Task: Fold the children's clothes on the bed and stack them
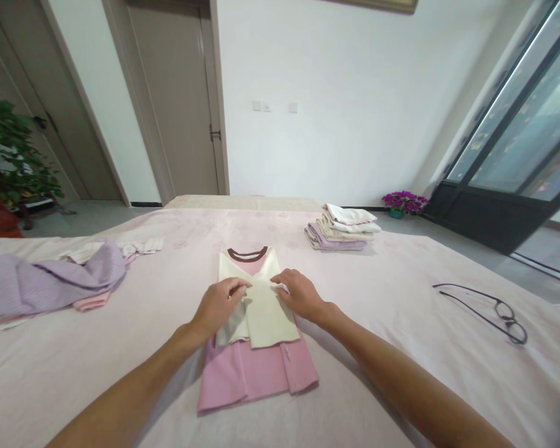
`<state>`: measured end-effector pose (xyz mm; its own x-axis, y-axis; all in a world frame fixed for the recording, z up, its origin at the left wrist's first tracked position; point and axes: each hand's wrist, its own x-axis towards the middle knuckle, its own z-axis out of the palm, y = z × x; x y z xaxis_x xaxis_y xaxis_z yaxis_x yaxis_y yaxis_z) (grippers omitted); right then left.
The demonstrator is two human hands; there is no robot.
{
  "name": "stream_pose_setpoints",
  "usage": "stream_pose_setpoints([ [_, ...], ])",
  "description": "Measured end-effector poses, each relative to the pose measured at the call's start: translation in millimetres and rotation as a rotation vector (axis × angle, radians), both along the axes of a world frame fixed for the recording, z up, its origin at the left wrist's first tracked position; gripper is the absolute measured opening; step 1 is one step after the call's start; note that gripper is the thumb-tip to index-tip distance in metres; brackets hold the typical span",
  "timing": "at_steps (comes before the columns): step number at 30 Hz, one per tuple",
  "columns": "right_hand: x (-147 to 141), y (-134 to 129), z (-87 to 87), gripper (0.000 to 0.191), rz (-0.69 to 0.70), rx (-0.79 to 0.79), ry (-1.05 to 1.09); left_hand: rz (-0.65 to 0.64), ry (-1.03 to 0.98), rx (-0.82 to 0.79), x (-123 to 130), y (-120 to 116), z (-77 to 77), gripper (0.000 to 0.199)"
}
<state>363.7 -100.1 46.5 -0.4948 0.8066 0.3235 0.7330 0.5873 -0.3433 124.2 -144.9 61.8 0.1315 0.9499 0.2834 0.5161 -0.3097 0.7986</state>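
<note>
A pink and cream garment with a dark brown neckline (261,373) lies on the bed-like surface in front of me, its cream sleeves folded in over the pink body. My left hand (221,303) is at the left side of the cream part, its thumb and fingers pinched near the middle. On the other side my right hand (301,295) has its fingertips closed on the cream cloth's right edge. The pink lower part spreads out below both hands.
Folded clothes (343,229) form a stack at the back right. Loose purple and pink clothes (51,280) lie at the left. Black-framed glasses (506,317) rest at the right on the pale pink sheet (382,373). Purple flowers (404,202) stand beyond the far edge.
</note>
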Motion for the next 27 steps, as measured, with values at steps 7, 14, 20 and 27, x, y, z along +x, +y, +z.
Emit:
stream_pose_setpoints([
  [7, 1, -21, -14.3, 0.023, 0.034, 0.045, 0.055, 0.008, 0.201, -0.143, -17, 4, -10.1, 0.032],
  [14, 11, -27, -20.3, 0.023, 0.019, 0.092, 0.138, -0.094, 0.126, -0.089, -22, -3, -13.2, 0.031],
  [20, 27, -25, -21.0, 0.019, 0.032, -0.105, 0.232, -0.039, 0.206, 0.052, -61, -27, -16.4, 0.030],
  [27, 15, -38, 5.0, 0.020, 0.271, -0.400, 0.299, -0.465, 0.289, 0.270, -63, -59, -19.7, 0.012],
])
